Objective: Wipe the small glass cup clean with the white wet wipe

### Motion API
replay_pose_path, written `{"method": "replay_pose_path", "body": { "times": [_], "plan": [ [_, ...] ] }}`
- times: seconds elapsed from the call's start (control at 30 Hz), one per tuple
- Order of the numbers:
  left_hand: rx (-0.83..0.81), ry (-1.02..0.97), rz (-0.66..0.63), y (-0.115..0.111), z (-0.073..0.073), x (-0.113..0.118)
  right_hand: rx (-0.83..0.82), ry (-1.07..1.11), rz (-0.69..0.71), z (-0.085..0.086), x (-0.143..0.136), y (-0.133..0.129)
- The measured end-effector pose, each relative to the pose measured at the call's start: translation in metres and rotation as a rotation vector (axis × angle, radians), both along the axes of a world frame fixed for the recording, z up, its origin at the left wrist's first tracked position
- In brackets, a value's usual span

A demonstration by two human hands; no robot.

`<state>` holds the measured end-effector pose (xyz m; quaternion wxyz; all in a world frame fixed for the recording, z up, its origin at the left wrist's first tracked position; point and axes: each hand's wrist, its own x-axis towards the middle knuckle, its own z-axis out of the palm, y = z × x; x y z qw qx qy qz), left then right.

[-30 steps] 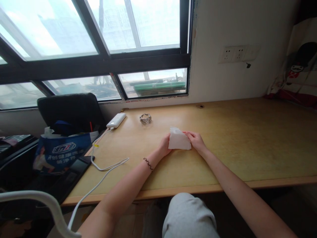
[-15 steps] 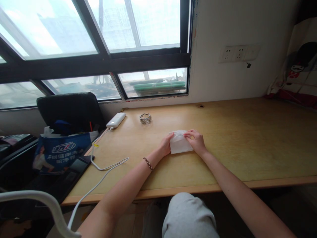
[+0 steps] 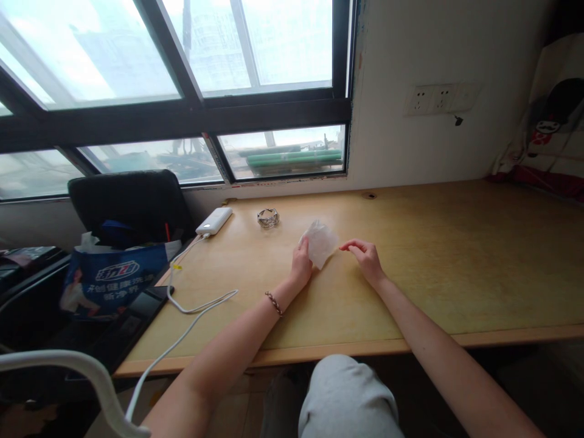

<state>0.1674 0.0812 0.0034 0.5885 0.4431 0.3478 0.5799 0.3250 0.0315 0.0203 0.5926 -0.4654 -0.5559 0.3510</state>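
My left hand (image 3: 302, 261) is closed on the left edge of a thin white sheet that looks like a tissue (image 3: 321, 241). The tissue is tilted above the desk, slightly creased, with one corner pointing down. Just to its right is my right hand (image 3: 364, 257), thumb and forefinger pinched close to the tissue's right corner with a small gap between. Whether anything is between those fingertips is too small to tell. A dark beaded bracelet (image 3: 274, 303) circles my left wrist.
On the wooden desk (image 3: 447, 261) a silvery openwork ring-shaped object (image 3: 268, 218) stands beyond my left hand. A white power bank (image 3: 214, 222) with a white cable (image 3: 201, 308) lies at the left edge. A blue bag (image 3: 119, 277) sits on the black chair (image 3: 132, 204).
The tissue has turned from lying nearly square between both hands to a tilted diamond in my left hand, moving slightly left and up. My right fingers have come off it.
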Motion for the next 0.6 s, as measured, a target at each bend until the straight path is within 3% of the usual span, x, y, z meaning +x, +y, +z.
{"method": "replay_pose_path", "body": {
  "times": [0.1,0.17,0.23,0.37,0.47,0.53,0.6],
  "plan": [
    [0.348,0.325,-0.079,-0.018,0.009,0.002,-0.159,0.244,0.275,0.001,-0.01,-0.001],
    [0.559,0.553,-0.153,-0.029,0.013,0.005,-0.189,0.351,0.373,-0.001,-0.016,0.0],
    [0.696,0.752,-0.175,-0.035,0.016,0.007,-0.189,0.409,0.357,-0.006,-0.018,0.004],
    [0.85,0.995,-0.076,-0.02,0.02,-0.003,-0.212,0.519,0.119,-0.017,-0.002,0.016],
    [0.782,1.065,0.219,0.013,0.023,-0.029,-0.206,0.603,0.055,-0.016,0.016,0.02],
    [0.628,1.166,0.418,0.04,0.022,-0.052,-0.22,0.629,0.105,-0.013,0.023,0.021],
    [0.418,1.369,0.504,0.065,0.018,-0.076,-0.253,0.596,0.115,-0.013,0.022,0.021]
  ]
}}
